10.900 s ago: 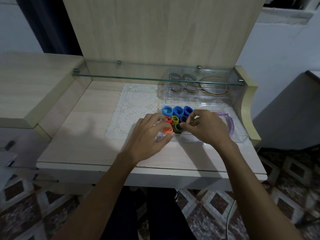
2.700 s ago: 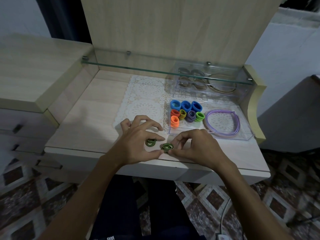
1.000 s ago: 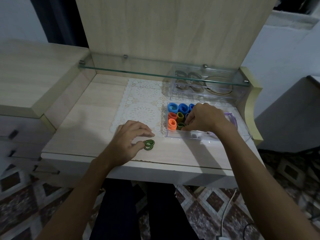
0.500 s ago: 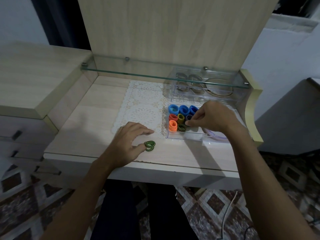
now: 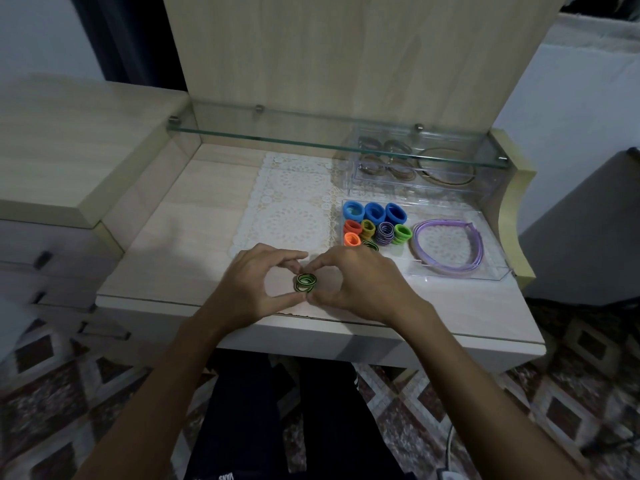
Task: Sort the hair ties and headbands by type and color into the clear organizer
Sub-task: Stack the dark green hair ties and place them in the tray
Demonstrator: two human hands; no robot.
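Observation:
A small stack of green-and-black hair ties (image 5: 305, 283) lies on the desk near its front edge. My left hand (image 5: 254, 287) and my right hand (image 5: 362, 284) curl around it from either side, index fingers and thumbs pinching the stack. Behind my right hand stands the clear organizer (image 5: 460, 277). It holds blue ties (image 5: 374, 213), orange ties (image 5: 352, 234), yellow ties (image 5: 368, 228), purple ties (image 5: 384, 233), light green ties (image 5: 401, 234) and one green-and-black tie (image 5: 370, 244). A purple headband (image 5: 446, 265) lies in its right compartment.
A second clear organizer (image 5: 415, 188) with beige ties and a beige headband stands at the back under a glass shelf (image 5: 311, 138). A white lace mat (image 5: 291, 202) covers the desk's middle. A raised cabinet top (image 5: 69, 150) is on the left.
My right hand has left the organizer and come down to the green-and-black ties by my left hand. A green-and-black tie now sits in the organizer's front row.

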